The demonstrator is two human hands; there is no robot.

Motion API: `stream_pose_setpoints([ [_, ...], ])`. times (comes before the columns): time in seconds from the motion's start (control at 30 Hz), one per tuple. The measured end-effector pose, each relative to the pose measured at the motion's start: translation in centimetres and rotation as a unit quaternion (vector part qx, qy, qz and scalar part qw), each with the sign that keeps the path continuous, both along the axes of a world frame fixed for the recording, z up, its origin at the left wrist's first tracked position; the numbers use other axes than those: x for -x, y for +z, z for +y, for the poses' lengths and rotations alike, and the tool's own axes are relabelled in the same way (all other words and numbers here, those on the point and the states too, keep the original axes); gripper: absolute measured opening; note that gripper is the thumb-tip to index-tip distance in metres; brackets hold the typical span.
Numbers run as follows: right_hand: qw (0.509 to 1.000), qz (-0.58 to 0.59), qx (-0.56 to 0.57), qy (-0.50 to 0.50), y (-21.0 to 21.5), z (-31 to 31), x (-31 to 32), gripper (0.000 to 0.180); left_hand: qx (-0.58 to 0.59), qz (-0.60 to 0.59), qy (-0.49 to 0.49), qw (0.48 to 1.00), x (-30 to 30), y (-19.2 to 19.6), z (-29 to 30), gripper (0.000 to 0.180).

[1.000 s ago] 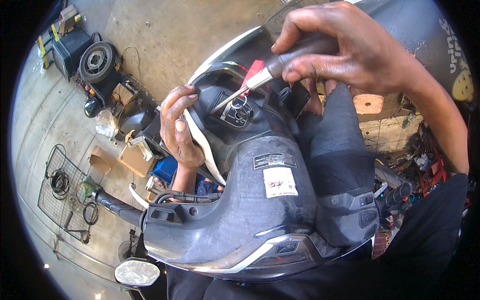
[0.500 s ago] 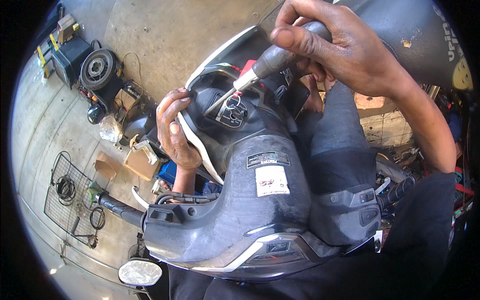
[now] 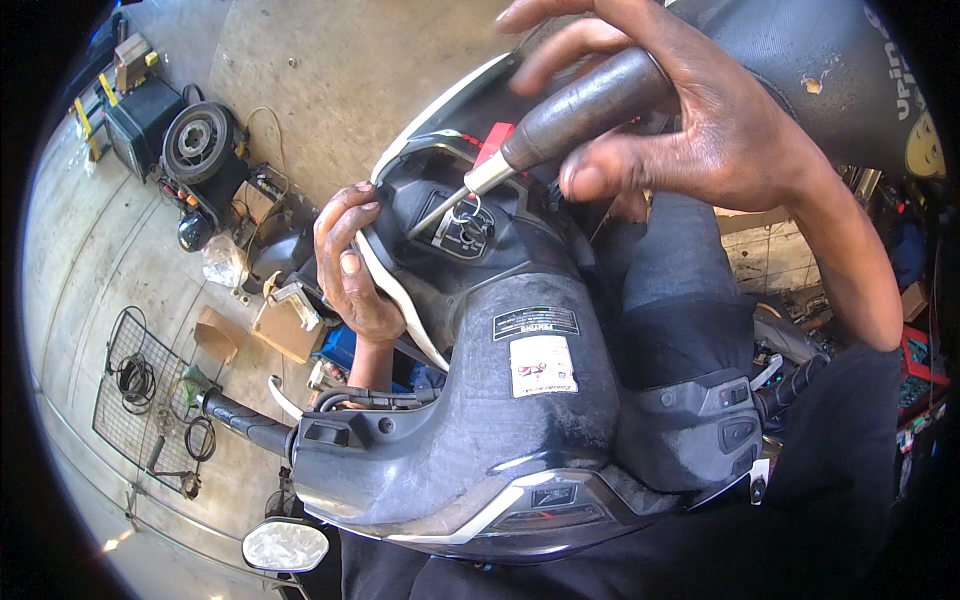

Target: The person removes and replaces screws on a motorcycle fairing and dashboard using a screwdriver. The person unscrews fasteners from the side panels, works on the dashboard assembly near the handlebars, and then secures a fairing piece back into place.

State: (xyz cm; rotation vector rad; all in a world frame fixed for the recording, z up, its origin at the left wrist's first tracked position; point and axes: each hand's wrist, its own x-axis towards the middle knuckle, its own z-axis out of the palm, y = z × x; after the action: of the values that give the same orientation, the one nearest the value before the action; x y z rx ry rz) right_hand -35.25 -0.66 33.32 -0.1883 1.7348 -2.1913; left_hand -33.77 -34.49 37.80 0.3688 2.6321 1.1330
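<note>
My left hand (image 3: 352, 270) curls its fingers over the white-edged side panel (image 3: 398, 290) of a dark scooter. A screwdriver (image 3: 588, 108) with a thick dark handle slants down, its shaft end meeting the black trim beside the ignition switch plate (image 3: 460, 238). Around that handle, the fingers and thumb of my right hand (image 3: 725, 135) are spread apart, and the handle's butt lies against the palm. A key ring (image 3: 466, 210) with a red tag hangs near the shaft. The exact spot under the tip is too small to make out.
The scooter's handlebar cover (image 3: 530, 420) is nearest me, with a left grip (image 3: 245, 425) and a mirror (image 3: 285, 545) sticking out. Left on the floor are a wheel (image 3: 197, 140), cardboard pieces (image 3: 290, 325) and a wire rack (image 3: 135, 390). The seat (image 3: 800, 80) is far right.
My right hand's fingers have loosened from around the screwdriver handle and spread out. The screwdriver stays slanted at the same spot. My left hand keeps its place on the panel.
</note>
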Motion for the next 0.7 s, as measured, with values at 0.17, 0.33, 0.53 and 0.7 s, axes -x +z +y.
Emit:
stream_pose_setpoints([
  [0.17,0.993,-0.004,-0.109,0.049,0.0,0.3,0.9,0.034,0.003,0.0,-0.008,1.0,0.1,0.2,-0.1,0.052],
  [0.33,0.998,0.055,0.027,-0.024,-1.6,-0.4,-0.4,0.037,-0.008,-0.006,-0.006,1.0,0.1,0.0,0.0,0.051],
  [0.53,0.998,-0.049,-0.027,-0.01,0.6,0.1,0.0,0.043,0.002,-0.003,-0.012,1.0,0.1,0.1,-0.1,0.052],
  [0.7,0.992,0.01,-0.126,0.01,0.3,0.2,0.5,0.033,0.007,-0.003,-0.013,1.0,0.1,0.1,0.0,0.052],
])
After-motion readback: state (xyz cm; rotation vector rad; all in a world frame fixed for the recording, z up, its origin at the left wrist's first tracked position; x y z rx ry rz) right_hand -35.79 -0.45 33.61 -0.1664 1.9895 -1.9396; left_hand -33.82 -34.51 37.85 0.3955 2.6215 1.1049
